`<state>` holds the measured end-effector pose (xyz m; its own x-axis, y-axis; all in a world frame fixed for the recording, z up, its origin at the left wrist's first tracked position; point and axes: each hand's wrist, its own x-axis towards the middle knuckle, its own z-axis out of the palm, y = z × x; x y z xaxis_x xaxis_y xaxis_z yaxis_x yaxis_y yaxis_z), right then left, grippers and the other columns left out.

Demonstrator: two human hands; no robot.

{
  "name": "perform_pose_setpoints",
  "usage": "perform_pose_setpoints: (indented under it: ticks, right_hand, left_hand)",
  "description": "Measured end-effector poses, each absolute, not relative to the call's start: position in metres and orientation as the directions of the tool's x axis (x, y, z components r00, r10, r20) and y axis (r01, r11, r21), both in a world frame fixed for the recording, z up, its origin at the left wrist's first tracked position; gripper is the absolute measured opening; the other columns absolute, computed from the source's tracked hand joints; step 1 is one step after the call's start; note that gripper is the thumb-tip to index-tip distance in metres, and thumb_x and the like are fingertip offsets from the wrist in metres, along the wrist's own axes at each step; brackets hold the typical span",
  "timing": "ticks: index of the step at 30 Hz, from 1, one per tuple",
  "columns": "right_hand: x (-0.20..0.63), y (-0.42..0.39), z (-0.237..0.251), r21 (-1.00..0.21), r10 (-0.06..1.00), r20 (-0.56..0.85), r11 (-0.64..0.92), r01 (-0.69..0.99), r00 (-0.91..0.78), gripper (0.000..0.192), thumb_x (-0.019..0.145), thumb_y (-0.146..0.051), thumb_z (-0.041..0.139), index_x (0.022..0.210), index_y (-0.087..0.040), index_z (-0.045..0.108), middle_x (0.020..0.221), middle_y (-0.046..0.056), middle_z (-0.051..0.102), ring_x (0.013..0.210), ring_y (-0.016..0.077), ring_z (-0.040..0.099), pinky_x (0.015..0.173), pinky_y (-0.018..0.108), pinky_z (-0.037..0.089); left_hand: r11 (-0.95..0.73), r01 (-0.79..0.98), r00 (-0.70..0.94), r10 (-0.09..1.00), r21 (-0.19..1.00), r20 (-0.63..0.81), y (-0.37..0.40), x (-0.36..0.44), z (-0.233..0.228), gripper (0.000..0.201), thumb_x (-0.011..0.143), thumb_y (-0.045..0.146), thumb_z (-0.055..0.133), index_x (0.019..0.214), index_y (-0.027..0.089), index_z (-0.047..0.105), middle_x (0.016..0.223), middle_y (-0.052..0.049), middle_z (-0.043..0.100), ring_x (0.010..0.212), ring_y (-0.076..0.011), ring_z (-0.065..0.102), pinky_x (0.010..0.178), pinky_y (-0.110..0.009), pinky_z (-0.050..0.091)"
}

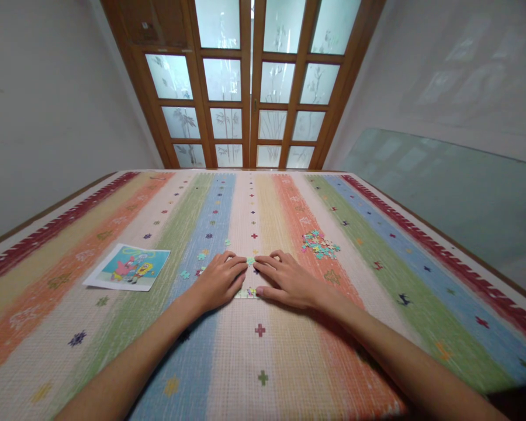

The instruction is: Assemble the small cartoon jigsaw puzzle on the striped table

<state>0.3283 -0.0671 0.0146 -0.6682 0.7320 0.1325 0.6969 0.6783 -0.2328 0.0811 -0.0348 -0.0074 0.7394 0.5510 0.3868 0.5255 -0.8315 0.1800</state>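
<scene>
My left hand (223, 278) and my right hand (289, 279) rest on the striped cloth, facing each other. Their fingers are stretched out, and the index fingertips touch or nearly touch a small green jigsaw piece (251, 261) between them. Closer to me, a low strip of joined jigsaw pieces (246, 293) lies flat between the hands. My right thumb rests at the strip's right end, apart from the index finger. The left hand covers part of the strip's left side, and its thumb lies near it. Whether either hand grips a piece is not visible.
Loose jigsaw pieces (200, 256) lie left of my left hand, one more (228, 242) beyond it. A heap of pieces (321, 244) sits to the right. At left lies a printed cartoon picture (134, 268). The striped tablecloth (263, 356) covers the table; wooden glazed doors (249, 105) stand behind.
</scene>
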Motion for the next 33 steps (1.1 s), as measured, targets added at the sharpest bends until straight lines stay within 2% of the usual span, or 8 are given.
perform_pose_setpoints:
  ticks: [6, 15, 22, 33]
  right_hand:
    - [0.3314, -0.0651, 0.0152, -0.201, 0.720, 0.127, 0.692, 0.693, -0.682, 0.053, 0.104, -0.052, 0.050, 0.142, -0.017, 0.059, 0.153, 0.017, 0.052, 0.134, 0.0329, 0.045, 0.115, 0.053, 0.037]
    - [0.3307, -0.0653, 0.0165, -0.225, 0.723, 0.116, 0.687, 0.691, -0.681, 0.054, 0.103, -0.052, 0.052, 0.143, -0.016, 0.059, 0.150, 0.016, 0.056, 0.131, 0.0334, 0.047, 0.114, 0.054, 0.039]
    - [0.3328, -0.0649, 0.0176, -0.231, 0.717, 0.130, 0.694, 0.682, -0.685, 0.049, 0.104, -0.050, 0.051, 0.141, -0.020, 0.061, 0.145, 0.015, 0.059, 0.129, 0.0329, 0.048, 0.112, 0.056, 0.040]
    - [0.3317, -0.0688, 0.0185, -0.218, 0.715, 0.127, 0.696, 0.684, -0.687, 0.051, 0.102, -0.050, 0.055, 0.138, -0.014, 0.061, 0.144, 0.016, 0.059, 0.129, 0.0336, 0.047, 0.113, 0.053, 0.041]
  left_hand:
    - [-0.827, 0.544, 0.730, 0.549, 0.141, 0.407, -0.0336, 0.0790, -0.0104, 0.025, 0.102, 0.022, 0.050, 0.118, 0.018, 0.069, 0.130, -0.012, 0.068, 0.118, -0.0292, 0.056, 0.101, -0.050, 0.049]
    - [-0.822, 0.554, 0.732, 0.557, 0.133, 0.393, -0.0328, 0.0779, -0.0120, 0.026, 0.103, 0.024, 0.050, 0.120, 0.018, 0.069, 0.128, -0.011, 0.070, 0.119, -0.0289, 0.056, 0.101, -0.049, 0.048]
    - [-0.819, 0.557, 0.740, 0.565, 0.138, 0.364, -0.0328, 0.0764, -0.0089, 0.029, 0.106, 0.027, 0.045, 0.122, 0.018, 0.069, 0.129, -0.011, 0.069, 0.120, -0.0294, 0.056, 0.101, -0.050, 0.048]
    - [-0.820, 0.555, 0.739, 0.564, 0.141, 0.369, -0.0315, 0.0759, -0.0107, 0.028, 0.106, 0.026, 0.046, 0.122, 0.019, 0.069, 0.127, -0.010, 0.069, 0.119, -0.0293, 0.056, 0.100, -0.049, 0.048]
